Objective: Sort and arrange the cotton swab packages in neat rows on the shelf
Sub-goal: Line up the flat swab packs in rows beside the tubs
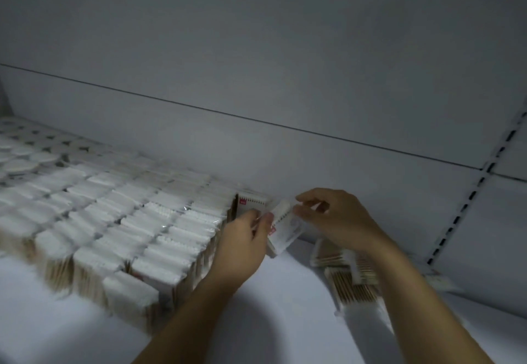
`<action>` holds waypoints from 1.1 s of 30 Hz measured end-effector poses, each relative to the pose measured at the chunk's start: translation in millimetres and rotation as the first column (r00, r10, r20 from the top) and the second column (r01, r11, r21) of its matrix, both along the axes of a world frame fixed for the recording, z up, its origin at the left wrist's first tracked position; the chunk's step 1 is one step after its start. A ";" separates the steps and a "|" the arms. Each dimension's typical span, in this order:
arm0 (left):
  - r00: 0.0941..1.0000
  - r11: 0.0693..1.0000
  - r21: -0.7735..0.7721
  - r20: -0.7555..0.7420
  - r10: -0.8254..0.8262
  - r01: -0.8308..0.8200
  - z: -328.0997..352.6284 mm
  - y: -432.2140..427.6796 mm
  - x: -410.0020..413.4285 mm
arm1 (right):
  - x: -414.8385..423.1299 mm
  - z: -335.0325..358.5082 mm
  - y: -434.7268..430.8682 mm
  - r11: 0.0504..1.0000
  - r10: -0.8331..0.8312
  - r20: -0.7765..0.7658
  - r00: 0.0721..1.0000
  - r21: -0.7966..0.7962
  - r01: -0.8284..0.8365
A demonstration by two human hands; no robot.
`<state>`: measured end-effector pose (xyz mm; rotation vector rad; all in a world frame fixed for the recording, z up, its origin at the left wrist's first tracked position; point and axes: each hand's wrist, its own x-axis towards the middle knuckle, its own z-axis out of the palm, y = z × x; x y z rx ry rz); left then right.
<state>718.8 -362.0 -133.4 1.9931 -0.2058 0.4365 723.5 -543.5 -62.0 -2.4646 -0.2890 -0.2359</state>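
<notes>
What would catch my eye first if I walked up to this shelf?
First, the two hands in the middle: the left hand and right hand both hold one tilted package. Just left of them, rows of upright packages cover the shelf, white swab tips on top. At right, a few loose packages lie flat beneath the right forearm.

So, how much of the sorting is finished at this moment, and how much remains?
Most looks done: the standing packs fill tidy rows on the left of the shelf. In hand: the left hand and right hand hold a single pack beside the rows' right end. Left: some loose packs lie flat under the right forearm, not yet placed.
</notes>
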 end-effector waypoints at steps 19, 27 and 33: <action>0.998 0.863 0.504 -0.034 0.057 -0.033 -30.8 -9.7 -2.1 | 30.2 -22.8 46.0 0.988 -0.144 0.039 0.989 -0.056 0.146; 0.988 0.757 0.641 0.011 0.156 -0.126 -27.5 0.0 6.6 | 51.5 -52.0 76.0 0.951 -0.175 0.100 0.980 -0.239 0.194; 0.972 0.781 0.600 -0.028 0.235 -0.171 -25.5 2.4 14.4 | 52.0 -58.8 71.2 0.978 -0.090 0.154 0.984 -0.174 0.116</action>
